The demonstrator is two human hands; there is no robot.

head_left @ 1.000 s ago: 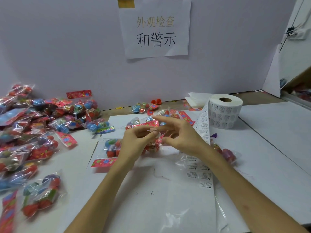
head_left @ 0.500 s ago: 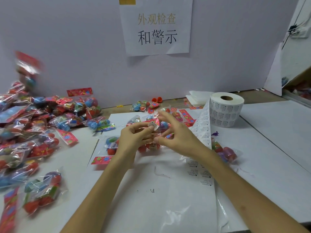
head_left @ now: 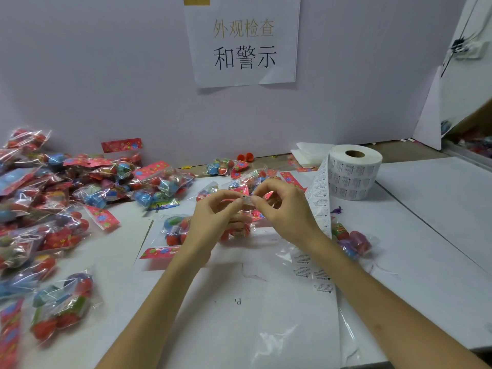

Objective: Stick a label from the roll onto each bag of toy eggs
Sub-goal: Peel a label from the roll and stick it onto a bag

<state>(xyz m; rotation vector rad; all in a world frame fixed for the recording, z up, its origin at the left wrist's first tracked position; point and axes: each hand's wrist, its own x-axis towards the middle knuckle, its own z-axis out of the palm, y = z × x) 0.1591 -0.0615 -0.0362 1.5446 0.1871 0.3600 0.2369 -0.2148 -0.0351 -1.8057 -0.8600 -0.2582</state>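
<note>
Fingers: thumb and forefinger of my left hand and of my right hand pinched opposite ends of a small white label.
Bag: a bag of toy eggs lay under my hands, mostly hidden; I could not tell whether the label touched it.
Roll: the roll stood at the right rear, its strip running behind my right wrist.
Pile: the heaped bags were cut off at the left edge.
Room: bare worktop lay right of the roll.
</note>
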